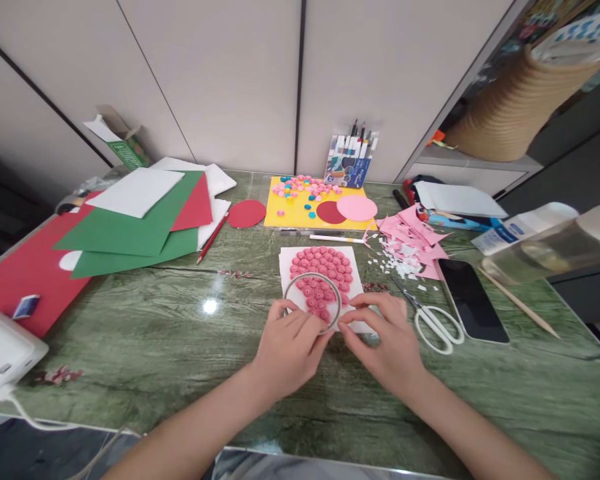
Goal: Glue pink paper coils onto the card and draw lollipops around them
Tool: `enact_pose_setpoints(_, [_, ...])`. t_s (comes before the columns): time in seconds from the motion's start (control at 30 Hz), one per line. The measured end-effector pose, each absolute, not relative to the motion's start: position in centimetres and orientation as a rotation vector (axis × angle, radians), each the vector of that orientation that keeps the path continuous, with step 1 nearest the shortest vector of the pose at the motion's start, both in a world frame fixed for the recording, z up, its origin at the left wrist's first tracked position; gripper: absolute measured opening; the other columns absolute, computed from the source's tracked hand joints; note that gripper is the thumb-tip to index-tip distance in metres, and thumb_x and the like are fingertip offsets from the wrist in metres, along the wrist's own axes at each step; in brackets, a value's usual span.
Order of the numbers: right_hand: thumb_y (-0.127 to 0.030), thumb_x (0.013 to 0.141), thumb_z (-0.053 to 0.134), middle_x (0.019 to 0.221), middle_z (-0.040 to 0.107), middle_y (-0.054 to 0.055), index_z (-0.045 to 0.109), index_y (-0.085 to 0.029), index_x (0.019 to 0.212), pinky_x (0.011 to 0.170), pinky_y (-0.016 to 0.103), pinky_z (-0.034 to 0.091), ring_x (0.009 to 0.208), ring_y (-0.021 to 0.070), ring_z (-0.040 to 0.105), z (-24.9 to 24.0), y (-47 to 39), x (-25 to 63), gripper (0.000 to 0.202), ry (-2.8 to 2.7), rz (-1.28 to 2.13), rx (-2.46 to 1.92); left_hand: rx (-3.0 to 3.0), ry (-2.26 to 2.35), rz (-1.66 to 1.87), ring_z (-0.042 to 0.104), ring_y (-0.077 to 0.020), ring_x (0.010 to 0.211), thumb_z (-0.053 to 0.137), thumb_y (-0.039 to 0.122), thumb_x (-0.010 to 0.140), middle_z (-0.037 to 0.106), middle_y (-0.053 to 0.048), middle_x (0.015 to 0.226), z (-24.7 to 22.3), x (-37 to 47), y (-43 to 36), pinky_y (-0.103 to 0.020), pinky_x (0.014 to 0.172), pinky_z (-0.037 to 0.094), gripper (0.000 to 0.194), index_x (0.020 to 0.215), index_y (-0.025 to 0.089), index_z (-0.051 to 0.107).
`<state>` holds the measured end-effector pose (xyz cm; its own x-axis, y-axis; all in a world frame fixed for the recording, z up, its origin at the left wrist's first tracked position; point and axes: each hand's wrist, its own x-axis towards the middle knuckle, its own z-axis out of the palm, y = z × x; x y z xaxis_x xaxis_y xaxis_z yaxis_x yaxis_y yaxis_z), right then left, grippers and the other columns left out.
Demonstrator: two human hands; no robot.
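In the head view, my left hand point(293, 340) is closed round the lower left of a clear ring point(338, 293) that looks like a roll of tape. My right hand point(383, 327) brings its thumb and index fingertips together at the ring's lower right edge; whether a loose tape end is between them is too small to tell. Beneath the ring lies a white sheet point(356, 263) covered with rows of pink coiled paper rounds point(323, 260), forming a rounded shape that narrows toward me. Part of the sheet's near edge is hidden by my hands.
White-handled scissors point(437, 327), a phone point(473, 300) and pink paper scraps point(413, 237) lie to the right. Behind is a yellow sheet point(275, 217) with pink and blue pieces. Green and red paper point(130, 223) and a white charger point(10, 353) occupy the left.
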<state>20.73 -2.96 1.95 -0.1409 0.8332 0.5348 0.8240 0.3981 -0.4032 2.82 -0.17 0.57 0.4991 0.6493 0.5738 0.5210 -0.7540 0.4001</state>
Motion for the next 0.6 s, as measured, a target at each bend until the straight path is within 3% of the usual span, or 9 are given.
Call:
enact_pose_setpoints(0.17, [-0.020,0.075,0.060,0.089,0.057,0.003,0.059,-0.025,0.073,0.075,0.035,0.038,0.086,0.0197,0.055,2.0,-3.1,20.6,0.005,-1.899,0.216,-1.450,2.683,0.926,1.161,0.050,-0.0107,0.053,0.054,0.013,0.082,0.057,0.004,0.058,0.6,2.8,-0.4,-0.032,0.072,0.035,0.010,0.074,0.018,0.049])
enact_pose_setpoints(0.6, [-0.018,0.072,0.061,0.081,0.052,0.003,0.058,-0.024,0.068,0.070,0.037,0.042,0.078,0.0201,0.052,2.2,-3.9,19.6,0.007,-1.648,0.143,-1.460,2.663,0.777,1.406,0.045,-0.0097,0.046,0.053,0.012,0.080,0.056,0.005,0.054,0.6,2.8,-1.5,-0.032,0.068,0.032,0.007,0.077,0.017,0.049])
